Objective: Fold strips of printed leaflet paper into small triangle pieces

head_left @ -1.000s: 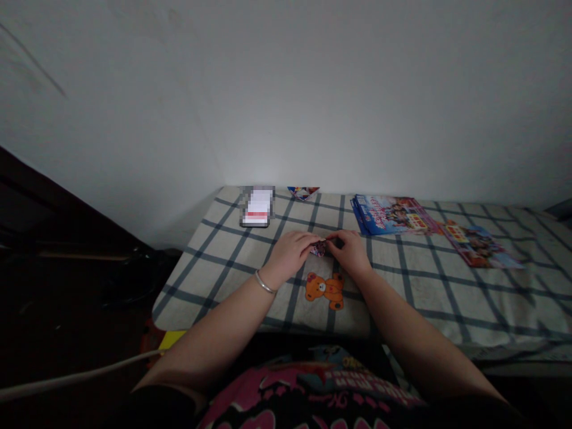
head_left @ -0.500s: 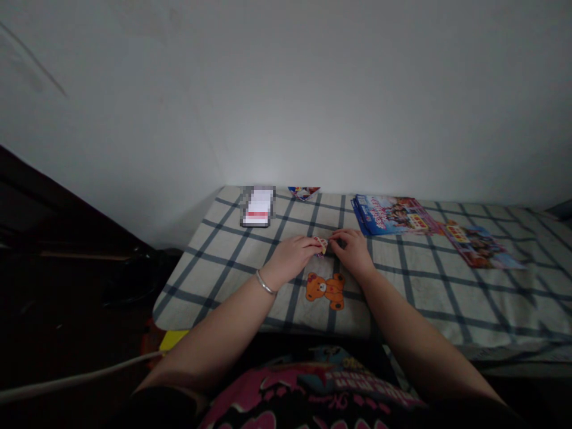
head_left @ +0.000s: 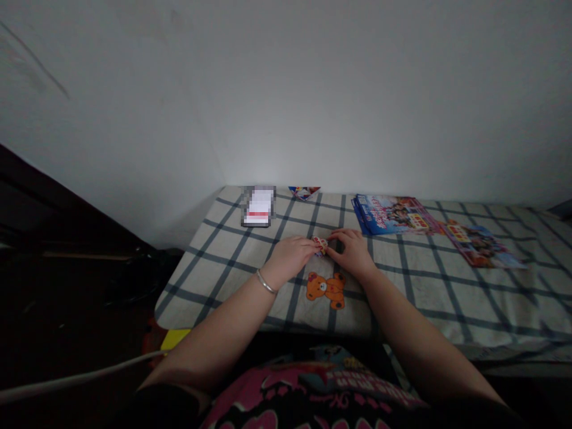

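A small folded piece of printed paper point(head_left: 320, 244), red, white and yellow, lies between my two hands over the checked cloth point(head_left: 210, 256). My left hand point(head_left: 292, 256), with a silver bangle at the wrist, is closed on the paper's left side. From the right, my right hand point(head_left: 351, 250) pinches or presses the paper's other edge with bent fingers; its fingertips are partly hidden. Just below the hands, a printed orange bear point(head_left: 326, 290) shows on the cloth.
A phone with a blurred screen point(head_left: 259, 206) lies at the back left. Beside it, a folded printed paper triangle point(head_left: 304, 192) rests near the wall point(head_left: 313, 107). On the right are a stack of printed flyers point(head_left: 388, 214) and another flyer point(head_left: 485, 245).
My right thumb and fingers have moved left onto the paper's right edge, where a small gap was before. My left hand stays about where it was.
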Action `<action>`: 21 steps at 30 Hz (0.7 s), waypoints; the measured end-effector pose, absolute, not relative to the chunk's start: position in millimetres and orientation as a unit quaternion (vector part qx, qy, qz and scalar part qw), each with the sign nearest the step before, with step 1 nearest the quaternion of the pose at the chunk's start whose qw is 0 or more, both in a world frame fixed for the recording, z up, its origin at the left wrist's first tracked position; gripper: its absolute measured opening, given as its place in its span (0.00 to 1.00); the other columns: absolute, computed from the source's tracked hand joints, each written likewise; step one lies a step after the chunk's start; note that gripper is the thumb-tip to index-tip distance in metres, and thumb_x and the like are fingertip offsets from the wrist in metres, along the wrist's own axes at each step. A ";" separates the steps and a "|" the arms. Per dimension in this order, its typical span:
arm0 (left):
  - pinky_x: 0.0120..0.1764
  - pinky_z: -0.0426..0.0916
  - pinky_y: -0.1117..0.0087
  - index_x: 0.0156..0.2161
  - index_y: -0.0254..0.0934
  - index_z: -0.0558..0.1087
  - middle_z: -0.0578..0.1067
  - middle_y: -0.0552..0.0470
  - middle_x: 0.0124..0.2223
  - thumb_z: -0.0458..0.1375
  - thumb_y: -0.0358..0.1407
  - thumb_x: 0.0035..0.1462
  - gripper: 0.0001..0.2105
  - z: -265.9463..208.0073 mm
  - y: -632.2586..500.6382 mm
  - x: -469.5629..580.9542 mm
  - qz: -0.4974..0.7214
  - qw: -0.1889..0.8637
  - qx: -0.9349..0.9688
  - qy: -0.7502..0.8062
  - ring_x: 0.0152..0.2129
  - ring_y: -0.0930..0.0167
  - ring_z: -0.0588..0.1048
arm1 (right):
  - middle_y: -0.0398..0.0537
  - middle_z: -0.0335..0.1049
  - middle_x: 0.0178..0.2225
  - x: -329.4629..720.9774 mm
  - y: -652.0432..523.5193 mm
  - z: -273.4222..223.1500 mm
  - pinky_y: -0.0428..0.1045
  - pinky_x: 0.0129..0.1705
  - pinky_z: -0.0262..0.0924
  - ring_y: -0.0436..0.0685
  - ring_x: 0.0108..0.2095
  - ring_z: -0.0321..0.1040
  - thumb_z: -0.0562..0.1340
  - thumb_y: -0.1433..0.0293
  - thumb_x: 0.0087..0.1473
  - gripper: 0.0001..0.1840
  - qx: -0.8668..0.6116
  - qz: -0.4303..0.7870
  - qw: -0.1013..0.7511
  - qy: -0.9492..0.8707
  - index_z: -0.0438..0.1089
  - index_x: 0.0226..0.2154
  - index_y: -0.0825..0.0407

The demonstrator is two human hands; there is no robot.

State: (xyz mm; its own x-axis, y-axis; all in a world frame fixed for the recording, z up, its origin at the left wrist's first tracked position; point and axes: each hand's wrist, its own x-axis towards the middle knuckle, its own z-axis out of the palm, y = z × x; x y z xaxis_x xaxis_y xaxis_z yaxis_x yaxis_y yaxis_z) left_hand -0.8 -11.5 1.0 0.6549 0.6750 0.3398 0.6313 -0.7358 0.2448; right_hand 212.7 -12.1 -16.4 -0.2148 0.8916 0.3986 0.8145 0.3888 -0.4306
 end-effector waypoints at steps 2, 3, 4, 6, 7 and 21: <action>0.50 0.69 0.62 0.46 0.43 0.76 0.78 0.54 0.47 0.56 0.30 0.59 0.11 0.7 -10.1 -0.9 0.206 0.051 0.912 0.350 0.45 0.67 0.74 | 0.52 0.72 0.45 212.0 -13.2 -15.8 0.61 0.54 0.56 0.64 0.49 0.64 0.65 0.60 0.50 0.16 -0.549 0.060 0.291 -0.781 0.75 0.41 0.48; 0.50 0.68 0.62 0.45 0.42 0.76 0.78 0.54 0.47 0.57 0.29 0.59 0.11 1.0 -9.6 -0.8 0.207 0.054 0.914 0.345 0.46 0.67 0.73 | 0.52 0.71 0.46 211.6 -13.6 -15.4 0.61 0.54 0.56 0.64 0.49 0.64 0.65 0.59 0.50 0.16 -0.550 0.059 0.285 -0.783 0.75 0.41 0.48; 0.51 0.68 0.62 0.45 0.42 0.76 0.78 0.54 0.47 0.57 0.29 0.58 0.12 1.6 -9.3 -0.8 0.208 0.058 0.914 0.342 0.46 0.67 0.73 | 0.52 0.71 0.46 211.3 -14.0 -15.1 0.61 0.53 0.56 0.64 0.49 0.64 0.65 0.58 0.50 0.17 -0.550 0.060 0.281 -0.784 0.75 0.42 0.47; 0.51 0.68 0.62 0.45 0.43 0.77 0.78 0.53 0.47 0.57 0.29 0.58 0.12 2.7 -9.2 -0.8 0.211 0.069 0.913 0.343 0.46 0.67 0.73 | 0.52 0.70 0.47 210.7 -14.3 -14.9 0.62 0.53 0.56 0.65 0.50 0.63 0.65 0.58 0.50 0.17 -0.552 0.060 0.274 -0.785 0.75 0.42 0.46; 0.51 0.68 0.62 0.45 0.43 0.77 0.78 0.53 0.47 0.57 0.29 0.58 0.12 3.1 -9.2 -0.8 0.211 0.075 0.912 0.345 0.46 0.68 0.73 | 0.52 0.70 0.47 210.6 -14.3 -15.0 0.62 0.53 0.56 0.65 0.50 0.63 0.66 0.58 0.50 0.16 -0.553 0.060 0.272 -0.786 0.75 0.42 0.46; 0.56 0.61 0.53 0.50 0.35 0.71 0.71 0.42 0.52 0.56 0.39 0.60 0.15 -8.5 -9.2 1.6 0.273 0.032 0.844 0.460 0.51 0.61 0.68 | 0.52 0.69 0.49 204.3 -14.4 -18.8 0.62 0.56 0.56 0.65 0.51 0.62 0.65 0.59 0.52 0.18 -0.527 0.053 0.268 -0.805 0.74 0.45 0.47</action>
